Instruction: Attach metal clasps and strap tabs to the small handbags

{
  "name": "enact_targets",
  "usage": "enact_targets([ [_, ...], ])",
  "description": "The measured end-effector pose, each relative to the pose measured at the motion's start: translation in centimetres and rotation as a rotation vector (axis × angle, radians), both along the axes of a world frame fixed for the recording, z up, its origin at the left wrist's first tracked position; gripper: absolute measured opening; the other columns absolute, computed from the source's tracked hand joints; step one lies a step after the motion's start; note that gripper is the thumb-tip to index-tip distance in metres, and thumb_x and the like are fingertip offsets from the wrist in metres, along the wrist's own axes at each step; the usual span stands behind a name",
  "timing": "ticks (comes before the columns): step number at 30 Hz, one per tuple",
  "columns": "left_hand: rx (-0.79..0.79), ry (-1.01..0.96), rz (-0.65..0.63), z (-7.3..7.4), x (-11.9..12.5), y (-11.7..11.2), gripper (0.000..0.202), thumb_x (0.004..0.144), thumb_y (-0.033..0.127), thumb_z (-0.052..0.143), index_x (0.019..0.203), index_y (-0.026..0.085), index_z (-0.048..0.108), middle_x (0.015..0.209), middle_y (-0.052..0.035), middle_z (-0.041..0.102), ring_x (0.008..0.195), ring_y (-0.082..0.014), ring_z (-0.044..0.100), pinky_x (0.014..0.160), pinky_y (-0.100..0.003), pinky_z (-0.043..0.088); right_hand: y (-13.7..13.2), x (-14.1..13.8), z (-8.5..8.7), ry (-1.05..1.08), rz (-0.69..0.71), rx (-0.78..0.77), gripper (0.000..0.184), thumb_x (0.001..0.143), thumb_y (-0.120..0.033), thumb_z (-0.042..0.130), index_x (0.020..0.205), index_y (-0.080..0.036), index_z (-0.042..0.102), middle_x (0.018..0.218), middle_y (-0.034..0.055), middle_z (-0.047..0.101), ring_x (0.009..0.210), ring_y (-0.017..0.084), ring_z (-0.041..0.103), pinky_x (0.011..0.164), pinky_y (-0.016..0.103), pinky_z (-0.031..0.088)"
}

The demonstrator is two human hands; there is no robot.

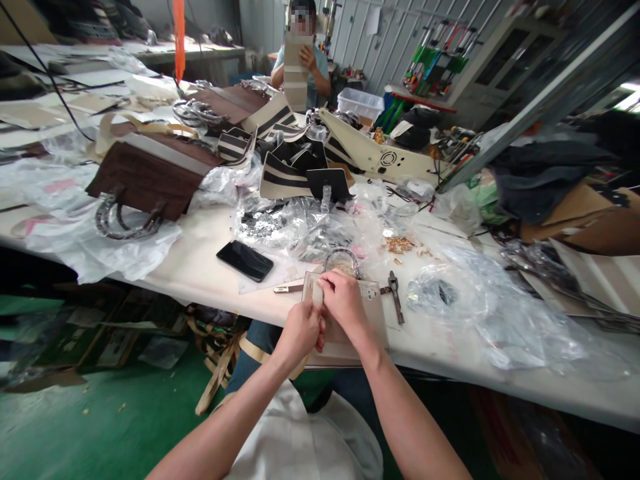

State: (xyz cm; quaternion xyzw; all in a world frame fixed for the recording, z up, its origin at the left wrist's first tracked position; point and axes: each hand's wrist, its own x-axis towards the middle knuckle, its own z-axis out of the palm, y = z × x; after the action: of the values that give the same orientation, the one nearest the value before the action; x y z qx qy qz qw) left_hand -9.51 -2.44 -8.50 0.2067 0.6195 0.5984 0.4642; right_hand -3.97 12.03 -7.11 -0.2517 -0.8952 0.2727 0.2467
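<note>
A small beige handbag (374, 320) lies at the table's near edge, its round dark-patterned handle (341, 253) standing up on the far side. Over its left half my two hands meet, closed around a short pale strip (318, 295). My right hand (344, 299) pinches the strip near its upper part. My left hand (301, 328) is curled at its lower end; its fingertips are partly hidden. A brown strap with a metal end (287, 289) sticks out left of the bag. Just right of it lies a dark metal tool (396, 297).
A black phone (245, 261) lies left of the bag. Small gold-coloured hardware (399, 245) is heaped behind it. Crumpled clear plastic (490, 313) spreads to the right. A brown handbag (150, 173) and striped panels (285, 177) stand farther back. Opposite, a person (320, 83) holds a striped piece.
</note>
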Motion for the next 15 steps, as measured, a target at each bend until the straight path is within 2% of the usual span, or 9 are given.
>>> enact_targets([
  [3, 0.003, -0.022, 0.002, 0.0, 0.0, 0.1, 0.048, 0.109, 0.064, 0.057, 0.086, 0.022, 0.056, 0.058, 0.0009, 0.06, 0.038, -0.015, 0.056, 0.037, -0.024, 0.045, 0.1, -0.2, -0.2, -0.006, -0.012, -0.01, 0.02, 0.103, -0.014, 0.066, 0.091, -0.022, 0.08, 0.094, 0.008, 0.075, 0.088, 0.024, 0.069, 0.085, 0.036, 0.052],
  [5, 0.003, -0.059, 0.007, -0.1, 0.0, 0.2, 0.048, 0.106, 0.066, 0.061, 0.09, 0.021, 0.057, 0.062, 0.0, 0.063, 0.039, -0.0162, 0.058, 0.037, -0.026, 0.049, 0.3, -0.3, -0.4, 0.009, -0.055, -0.093, 0.016, 0.1, -0.015, 0.071, 0.109, -0.021, 0.083, 0.093, 0.0064, 0.076, 0.085, 0.023, 0.07, 0.084, 0.035, 0.054],
  [7, 0.0, -0.103, 0.014, 0.0, -0.1, 0.2, 0.048, 0.105, 0.066, 0.064, 0.097, 0.019, 0.059, 0.065, -0.0004, 0.065, 0.04, -0.0177, 0.061, 0.038, -0.027, 0.052, 0.6, -0.1, -0.6, 0.058, -0.114, -0.209, 0.03, 0.094, -0.018, 0.079, 0.124, -0.019, 0.081, 0.091, 0.004, 0.076, 0.078, 0.022, 0.07, 0.08, 0.034, 0.056],
  [8, -0.005, -0.125, 0.015, 0.0, -0.1, 0.2, 0.048, 0.104, 0.066, 0.065, 0.1, 0.019, 0.06, 0.066, -0.0006, 0.066, 0.042, -0.0185, 0.063, 0.039, -0.028, 0.053, 0.7, 0.1, -0.7, 0.084, -0.114, -0.248, 0.031, 0.093, -0.019, 0.081, 0.124, -0.019, 0.081, 0.091, 0.0035, 0.077, 0.076, 0.021, 0.071, 0.079, 0.034, 0.057],
  [11, -0.03, -0.18, 0.008, 0.3, -0.3, 0.2, 0.049, 0.104, 0.066, 0.067, 0.103, 0.017, 0.061, 0.067, -0.0016, 0.068, 0.045, -0.02, 0.067, 0.043, -0.029, 0.057, 0.9, 0.9, -0.7, 0.11, 0.03, -0.233, 0.011, 0.098, -0.023, 0.078, 0.104, -0.021, 0.087, 0.098, 0.006, 0.08, 0.089, 0.022, 0.075, 0.085, 0.035, 0.06],
  [13, -0.04, -0.192, -0.007, 0.5, -0.4, 0.1, 0.049, 0.104, 0.066, 0.068, 0.101, 0.017, 0.062, 0.068, -0.0031, 0.069, 0.046, -0.0203, 0.069, 0.045, -0.03, 0.059, 1.1, 1.3, -0.6, 0.08, 0.125, -0.185, 0.016, 0.102, -0.023, 0.075, 0.105, -0.023, 0.09, 0.104, 0.0068, 0.082, 0.098, 0.024, 0.077, 0.091, 0.036, 0.06],
  [15, -0.048, -0.182, -0.021, 0.7, -0.4, 0.1, 0.046, 0.104, 0.062, 0.07, 0.095, 0.018, 0.061, 0.068, -0.0057, 0.072, 0.047, -0.0206, 0.07, 0.047, -0.03, 0.059, 1.4, 1.5, -0.5, 0.045, 0.168, -0.157, 0.019, 0.102, -0.02, 0.076, 0.112, -0.024, 0.091, 0.106, 0.0066, 0.082, 0.099, 0.024, 0.077, 0.091, 0.037, 0.06],
])
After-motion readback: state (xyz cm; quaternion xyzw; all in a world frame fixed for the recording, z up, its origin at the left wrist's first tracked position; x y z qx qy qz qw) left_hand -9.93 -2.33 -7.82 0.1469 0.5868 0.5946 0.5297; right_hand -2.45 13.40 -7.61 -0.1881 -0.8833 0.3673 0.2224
